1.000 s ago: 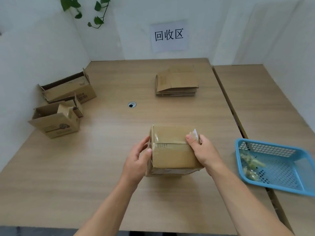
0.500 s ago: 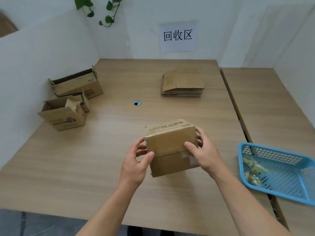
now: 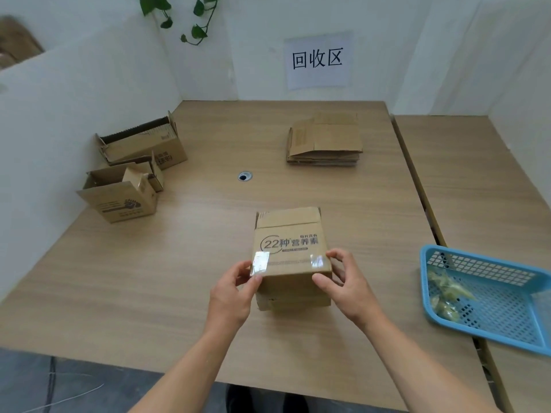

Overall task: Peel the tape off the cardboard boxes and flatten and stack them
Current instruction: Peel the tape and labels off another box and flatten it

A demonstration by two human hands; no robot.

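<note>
A small brown cardboard box (image 3: 290,248) with dark print on its upper face is in the middle of the wooden table (image 3: 179,263). Shiny clear tape (image 3: 260,262) shows at the near left and near right corners of that face. My left hand (image 3: 234,293) grips the box's near left corner, thumb by the tape. My right hand (image 3: 347,286) grips the near right corner with thumb in front and fingers curled at the side. A stack of flattened boxes (image 3: 325,141) lies at the far middle of the table.
Two open cardboard boxes (image 3: 119,198) (image 3: 143,144) stand at the far left by the white partition. A blue plastic basket (image 3: 489,296) holding crumpled tape bits sits on the adjoining table at the right. A cable hole (image 3: 244,176) is in the tabletop.
Both hands have rolled the box over, so that the printed face with tape ends at its corners now faces up. The camera view has shifted slightly.
</note>
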